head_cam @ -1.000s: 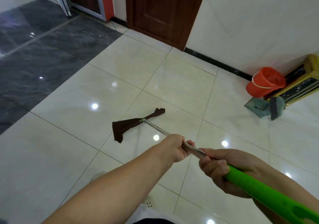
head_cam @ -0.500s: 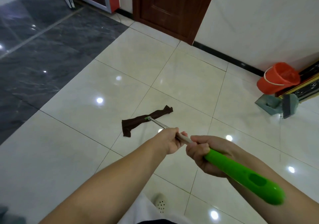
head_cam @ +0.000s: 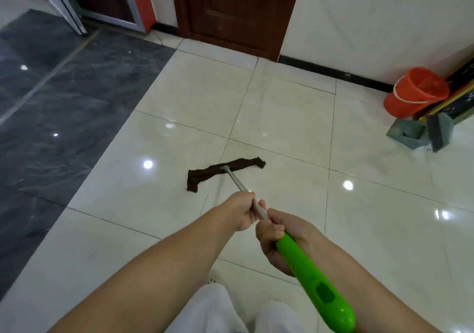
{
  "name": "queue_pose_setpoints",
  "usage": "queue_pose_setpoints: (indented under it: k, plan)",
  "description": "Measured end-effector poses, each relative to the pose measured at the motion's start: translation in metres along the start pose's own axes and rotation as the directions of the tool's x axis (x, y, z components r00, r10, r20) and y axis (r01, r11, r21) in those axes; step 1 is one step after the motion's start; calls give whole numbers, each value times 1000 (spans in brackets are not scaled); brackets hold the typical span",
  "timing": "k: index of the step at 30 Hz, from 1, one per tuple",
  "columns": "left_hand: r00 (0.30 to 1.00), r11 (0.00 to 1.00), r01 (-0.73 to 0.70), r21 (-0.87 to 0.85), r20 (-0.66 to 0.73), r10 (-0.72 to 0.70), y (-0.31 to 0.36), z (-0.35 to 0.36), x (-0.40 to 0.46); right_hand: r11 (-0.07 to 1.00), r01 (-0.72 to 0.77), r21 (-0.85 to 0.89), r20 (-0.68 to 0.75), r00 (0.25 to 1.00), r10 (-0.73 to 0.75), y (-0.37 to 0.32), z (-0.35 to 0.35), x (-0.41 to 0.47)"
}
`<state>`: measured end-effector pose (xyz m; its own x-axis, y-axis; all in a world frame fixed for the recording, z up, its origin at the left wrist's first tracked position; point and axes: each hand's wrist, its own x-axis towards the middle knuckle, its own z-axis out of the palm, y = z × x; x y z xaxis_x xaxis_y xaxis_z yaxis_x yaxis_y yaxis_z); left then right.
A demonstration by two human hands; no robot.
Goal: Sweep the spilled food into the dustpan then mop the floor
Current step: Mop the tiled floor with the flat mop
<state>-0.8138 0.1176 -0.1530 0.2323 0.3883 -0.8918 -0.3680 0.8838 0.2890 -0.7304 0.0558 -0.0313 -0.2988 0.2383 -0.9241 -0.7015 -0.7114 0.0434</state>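
Note:
A mop with a dark brown cloth head [head_cam: 223, 172] lies flat on the glossy white tiles in front of me. Its thin metal shaft [head_cam: 237, 184] runs back toward me and ends in a bright green handle [head_cam: 315, 286]. My left hand [head_cam: 241, 211] grips the metal shaft. Just behind it, my right hand [head_cam: 278, 235] grips the shaft where the green handle begins. A grey-green dustpan [head_cam: 407, 134] with a brush [head_cam: 438, 134] stands on the floor at the right. No spilled food shows on the tiles.
An orange bucket [head_cam: 415, 93] leans by the wall at the right, next to a gold-framed object. A dark wooden door [head_cam: 236, 12] is straight ahead. Dark grey tiles [head_cam: 51, 101] cover the floor to the left. My white-trousered legs are at the bottom edge.
The mop head has slid to the right across the tiles and straightened out. Both hands kept their grip and came closer together, and the green handle swung down toward me.

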Motion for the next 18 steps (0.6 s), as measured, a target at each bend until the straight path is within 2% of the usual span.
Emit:
queue_pose_setpoints:
  k: [4,18]
  plan:
    - [1000,996,13,88,-13,-12,26,-8,15,993,22,117,37,999,-27,-2,20,14]
    - [999,979,-1,203,39,-7,133,-8,61,993,23,118,59,998,-30,-59,106,63]
